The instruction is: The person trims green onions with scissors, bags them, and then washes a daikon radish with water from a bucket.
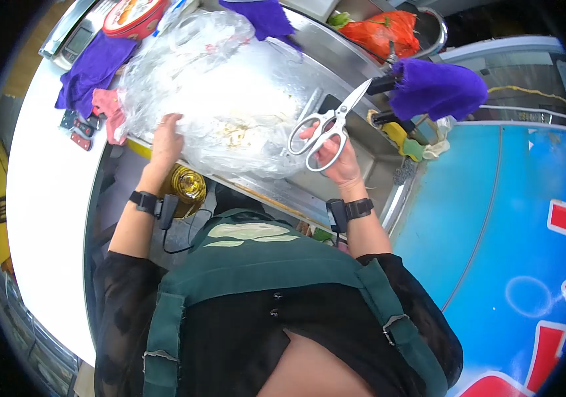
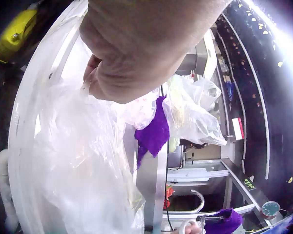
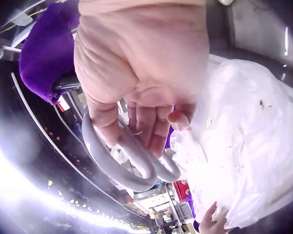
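Observation:
A pair of white-handled scissors (image 1: 328, 129) is in my right hand (image 1: 341, 159), blades closed and pointing up and away. In the right wrist view my fingers curl round the scissor handles (image 3: 119, 161). A large clear plastic bag (image 1: 236, 142) is spread over the metal sink top, with small brownish scraps on it. At the near left edge of that plastic is my left hand (image 1: 167, 142). The left wrist view shows its fingertips pinching the plastic bag (image 2: 83, 141), which hangs down in folds from them.
Right of the bag lies an open sink basin (image 1: 375, 169), with a purple cloth (image 1: 438, 89) over the tap. Another purple cloth (image 1: 97, 69), a red round tin (image 1: 134, 16) and small knives (image 1: 82, 132) are at the left. An orange bag (image 1: 385, 33) sits behind the sink.

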Demonstrator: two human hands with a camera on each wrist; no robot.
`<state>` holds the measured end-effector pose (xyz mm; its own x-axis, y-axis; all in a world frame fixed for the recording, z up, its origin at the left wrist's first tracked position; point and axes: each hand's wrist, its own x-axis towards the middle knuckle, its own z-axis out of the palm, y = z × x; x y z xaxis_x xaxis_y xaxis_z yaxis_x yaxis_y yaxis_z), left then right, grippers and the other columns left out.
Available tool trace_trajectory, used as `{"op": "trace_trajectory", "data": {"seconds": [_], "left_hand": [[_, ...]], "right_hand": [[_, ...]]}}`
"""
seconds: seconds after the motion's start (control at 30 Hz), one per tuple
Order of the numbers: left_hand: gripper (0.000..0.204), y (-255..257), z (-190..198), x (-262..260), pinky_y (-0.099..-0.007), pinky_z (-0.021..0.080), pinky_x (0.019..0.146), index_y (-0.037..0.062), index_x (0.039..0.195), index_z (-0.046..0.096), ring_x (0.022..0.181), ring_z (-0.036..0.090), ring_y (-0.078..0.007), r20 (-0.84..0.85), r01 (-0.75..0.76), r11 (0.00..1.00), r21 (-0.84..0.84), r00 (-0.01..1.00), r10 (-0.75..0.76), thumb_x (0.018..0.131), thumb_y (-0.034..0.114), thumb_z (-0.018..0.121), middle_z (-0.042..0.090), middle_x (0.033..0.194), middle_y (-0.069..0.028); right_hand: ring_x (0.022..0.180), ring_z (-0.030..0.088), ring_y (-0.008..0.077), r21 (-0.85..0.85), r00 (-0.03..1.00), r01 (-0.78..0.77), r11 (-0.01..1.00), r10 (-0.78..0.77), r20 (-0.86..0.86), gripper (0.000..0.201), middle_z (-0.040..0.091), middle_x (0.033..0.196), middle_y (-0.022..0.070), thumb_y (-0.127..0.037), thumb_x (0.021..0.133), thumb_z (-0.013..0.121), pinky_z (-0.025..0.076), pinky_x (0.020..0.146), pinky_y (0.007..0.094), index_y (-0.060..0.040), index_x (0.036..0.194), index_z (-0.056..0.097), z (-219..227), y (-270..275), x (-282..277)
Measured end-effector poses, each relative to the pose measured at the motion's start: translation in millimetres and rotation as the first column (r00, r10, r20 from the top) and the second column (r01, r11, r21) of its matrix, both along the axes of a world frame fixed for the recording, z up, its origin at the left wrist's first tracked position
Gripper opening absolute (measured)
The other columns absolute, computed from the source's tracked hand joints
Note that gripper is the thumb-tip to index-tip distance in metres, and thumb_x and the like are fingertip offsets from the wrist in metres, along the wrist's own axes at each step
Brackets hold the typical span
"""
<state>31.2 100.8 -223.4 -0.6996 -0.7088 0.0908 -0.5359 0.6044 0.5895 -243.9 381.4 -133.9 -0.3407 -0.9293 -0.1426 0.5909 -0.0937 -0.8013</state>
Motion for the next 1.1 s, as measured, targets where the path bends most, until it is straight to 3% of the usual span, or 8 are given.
{"op": "trace_trajectory", "data": {"seconds": [0.2, 0.33, 0.43, 0.6, 0.7, 0.87, 1.0, 1.1], "left_hand": [[0.049, 17.3, 80.4, -20.2, -0.0447, 0.04, 0.098, 0.0071, 0.119, 0.055, 0.118, 0.046, -0.0395, 0.293, -0.137, 0.931, -0.338, 0.925, 0.242, 0.072, 0.009, 0.069, 0.049, 0.129, -0.0199], [0.043, 56.3, 115.7, -70.3, -0.0403, 0.044, 0.091, 0.0081, 0.116, 0.056, 0.11, 0.053, -0.0354, -0.295, 0.255, 0.966, 0.034, 0.926, -0.234, 0.075, 0.007, 0.069, 0.055, 0.119, -0.017], [0.054, 117.2, 110.2, -119.9, -0.0326, 0.05, 0.079, 0.002, 0.13, 0.046, 0.096, 0.061, -0.0211, -0.428, 0.518, 0.509, 0.688, 0.855, -0.292, 0.086, 0.026, 0.068, 0.061, 0.111, -0.0122], [0.038, 141.1, 114.1, -190.4, -0.0316, 0.05, 0.074, 0.0059, 0.114, 0.053, 0.087, 0.062, -0.0156, -0.255, 0.245, -0.121, 0.962, 0.964, -0.076, 0.084, 0.021, 0.071, 0.062, 0.1, -0.0038], [0.027, 150.0, 98.2, -212.1, -0.0282, 0.048, 0.07, 0.0115, 0.103, 0.054, 0.085, 0.062, -0.0128, -0.255, 0.256, -0.125, 0.959, 0.967, 0.024, 0.083, 0.016, 0.071, 0.063, 0.096, 0.0001], [0.024, 150.2, 96.1, -248.0, -0.0231, 0.05, 0.065, 0.0125, 0.112, 0.049, 0.092, 0.065, -0.0117, -0.306, 0.303, 0.093, 0.948, 0.952, 0.017, 0.091, 0.009, 0.06, 0.067, 0.105, -0.0049], [0.023, 150.2, 78.0, -275.6, -0.0243, 0.05, 0.066, 0.0108, 0.115, 0.049, 0.091, 0.065, -0.0132, -0.349, 0.342, 0.078, 0.937, 0.928, 0.128, 0.093, 0.008, 0.056, 0.066, 0.103, -0.0058], [0.021, 149.0, 71.2, -288.4, -0.0236, 0.05, 0.066, 0.0107, 0.115, 0.048, 0.091, 0.064, -0.0135, -0.385, 0.384, 0.042, 0.922, 0.907, 0.171, 0.095, 0.009, 0.053, 0.066, 0.105, -0.0061]], "right_hand": [[0.101, 0.062, 0.0255, -0.016, 0.987, -0.015, 1.0, 0.017, 0.16, 0.04, 0.061, 0.109, 0.0156, -0.015, 0.087, 0.063, 0.052, 0.086, 0.035, 0.0012, 0.121, 0.049, 3.4, 36.7, 10.9], [0.09, 0.065, 0.0248, 0.078, 0.972, 0.036, 0.996, -0.053, 0.23, 0.037, 0.063, 0.105, 0.0151, -0.016, 0.092, 0.058, 0.054, 0.08, 0.0332, 0.0029, 0.122, 0.051, 8.6, 38.6, 18.6], [0.091, 0.065, 0.0247, 0.103, 0.972, 0.039, 0.994, -0.061, 0.225, 0.036, 0.063, 0.104, 0.0143, -0.019, 0.094, 0.056, 0.054, 0.08, 0.0328, 0.0031, 0.122, 0.052, 17.4, 26.5, 15.9], [0.069, 0.061, 0.0073, 0.249, 0.987, 0.088, 0.964, -0.051, -0.15, 0.027, 0.066, 0.083, 0.0043, -0.023, 0.093, 0.06, 0.048, 0.056, 0.0228, 0.0017, 0.102, 0.063, 20.3, 26.8, -5.1], [0.059, 0.06, 0.009, 0.428, 0.929, 0.038, 0.903, 0.125, -0.347, 0.023, 0.065, 0.075, 0.0042, -0.021, 0.092, 0.061, 0.047, 0.049, 0.0232, 0.0013, 0.097, 0.063, 27.0, 44.9, -40.4], [0.054, 0.06, 0.0131, 0.34, 0.552, 0.797, 0.499, -0.372, -0.747, 0.019, 0.065, 0.074, 0.0102, -0.012, 0.089, 0.06, 0.047, 0.044, 0.0252, 0.0018, 0.102, 0.06, 19.0, 104.5, -181.8], [0.052, 0.062, 0.0173, 0.355, 0.467, 0.881, 0.314, -0.452, -0.76, 0.032, 0.059, 0.071, 0.0081, -0.031, 0.093, 0.059, 0.049, 0.039, 0.0301, -0.0001, 0.1, 0.053, -16.7, 122.7, -294.0], [0.048, 0.06, 0.0219, 0.288, 0.2, 0.888, 0.358, 0.265, -0.943, 0.045, 0.059, 0.065, 0.0107, -0.039, 0.096, 0.046, 0.046, 0.042, 0.035, 0.0003, 0.077, 0.058, -70.6, 131.9, -352.9]]}}
